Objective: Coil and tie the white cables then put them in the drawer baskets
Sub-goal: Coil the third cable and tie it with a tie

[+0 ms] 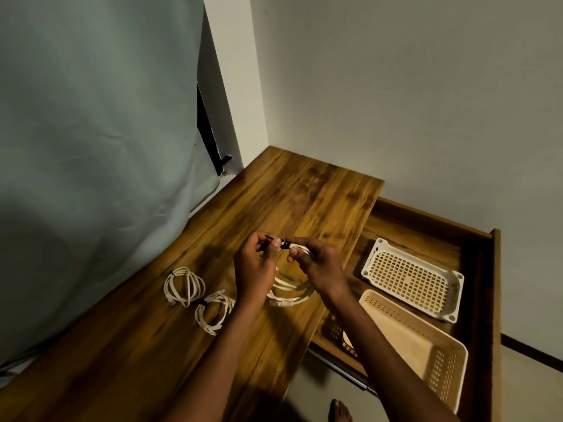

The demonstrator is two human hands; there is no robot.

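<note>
**Securing the tie on the third cable coil**

The right hand (316,266) grips the white cable coil (289,287) above the desk top (304,193), left of the open drawer (426,226). The left hand (256,263) pinches the black tie (285,244) at the coil's upper end. Keep the loops bunched; cinch the tie snugly, without crushing the cable. Two tied coils (184,284) lie further left of the drawer. The white basket (411,278) and beige basket (420,342) sit inside it.
</note>
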